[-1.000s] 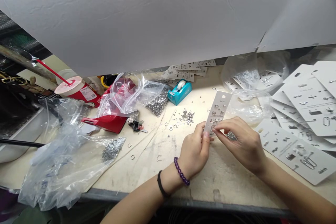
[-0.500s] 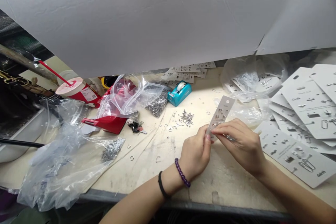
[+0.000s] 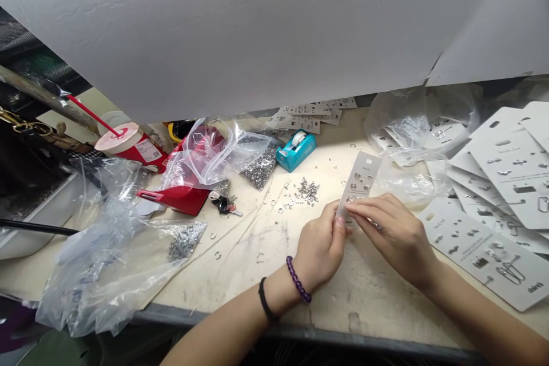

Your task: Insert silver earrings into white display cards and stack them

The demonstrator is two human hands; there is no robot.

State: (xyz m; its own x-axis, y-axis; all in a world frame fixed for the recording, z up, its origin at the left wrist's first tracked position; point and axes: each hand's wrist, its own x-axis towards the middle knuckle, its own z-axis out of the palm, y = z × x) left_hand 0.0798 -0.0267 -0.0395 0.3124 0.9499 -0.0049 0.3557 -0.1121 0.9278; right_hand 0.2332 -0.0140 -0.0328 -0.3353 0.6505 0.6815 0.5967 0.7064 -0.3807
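A narrow grey earring card with several small metal earrings on it stands tilted over the table. My left hand grips its lower end, thumb on the front face. The fingers of my right hand are pinched together at the card's lower part, touching it. Whatever tiny piece those fingertips hold is hidden. Beyond the hands, a heap of small silver earring parts lies on the table. Larger filled earring cards are beside my right forearm.
A teal tape dispenser stands at the back. Left of it are a bag of metal parts, a red scoop, a drink cup and a crumpled plastic bag. A large white panel hangs above the table.
The camera view has shifted slightly. The card has turned a little more toward me. Both hands stay at its lower part, with the right fingers still pinched there.
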